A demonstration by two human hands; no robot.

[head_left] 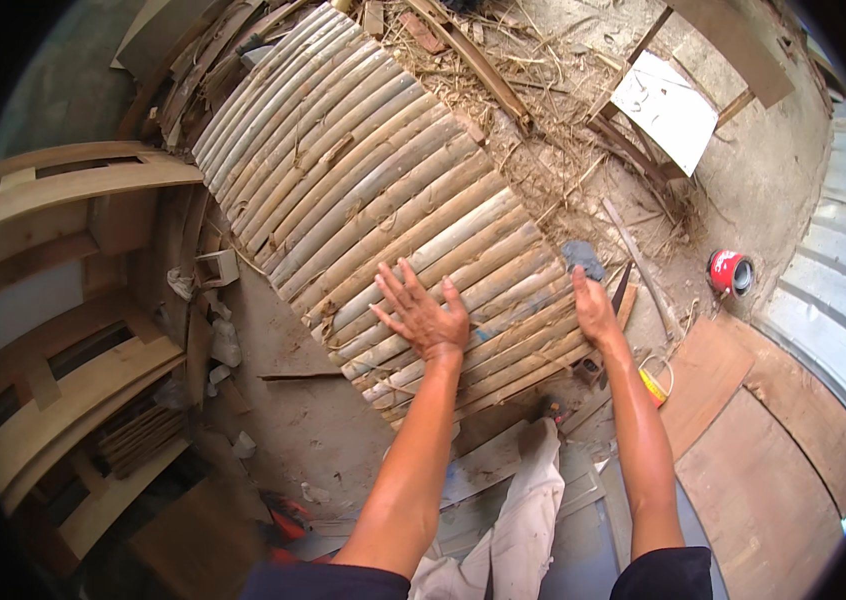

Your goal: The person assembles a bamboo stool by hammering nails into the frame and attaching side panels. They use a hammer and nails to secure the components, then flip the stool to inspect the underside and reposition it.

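A large slatted panel [383,190] of split bamboo or round wooden strips lies aslant before me. My left hand [425,318] rests on its slats near the close end, palm down and fingers spread. At the panel's right edge, my right hand [596,312] is closed, thumb upward. Its fingers are partly hidden, so what it grips cannot be made out. A crumpled grey piece [581,260], like cloth, touches or nearly touches its thumb tip. Just right of that hand shows a dark pointed blade [623,284].
Wooden frames [83,190] stand at the left. Straw and scrap wood [553,110] litter the ground beyond the panel, near a white board [665,112]. On the right are a red can [729,272], brown boards [758,480] and corrugated metal sheeting [833,290].
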